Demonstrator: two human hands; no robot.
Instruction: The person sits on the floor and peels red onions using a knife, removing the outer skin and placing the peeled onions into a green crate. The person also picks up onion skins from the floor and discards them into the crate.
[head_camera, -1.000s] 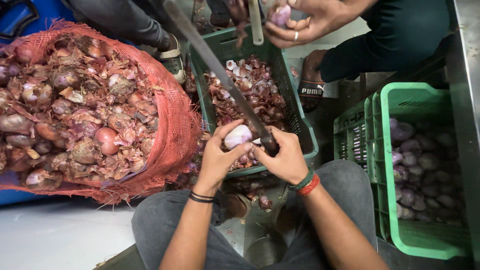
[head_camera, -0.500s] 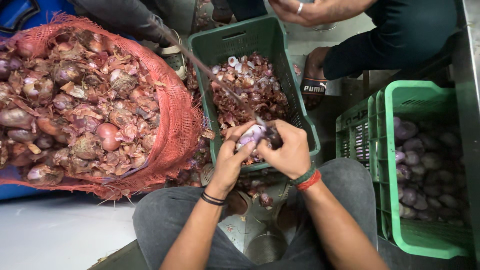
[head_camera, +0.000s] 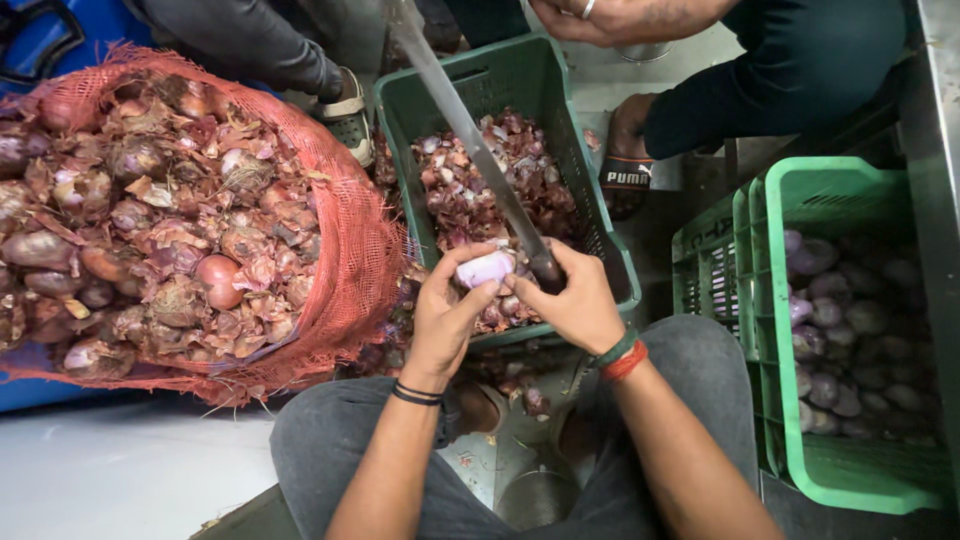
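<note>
Knife (head_camera: 470, 135) swung back up from the onion (head_camera: 485, 268) (pale, mostly peeled), left hand (head_camera: 445, 320) cupping it, right hand (head_camera: 580, 300) clamped on the handle

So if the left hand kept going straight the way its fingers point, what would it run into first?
The left hand holds a peeled onion, fingers pointing away from the person. Straight on, it would probably first meet the onion skins heaped in the dark green crate, though depth is hard to judge.

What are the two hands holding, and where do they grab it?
The left hand pinches a peeled onion in its fingertips; the right hand grips the long knife by its handle.
</note>
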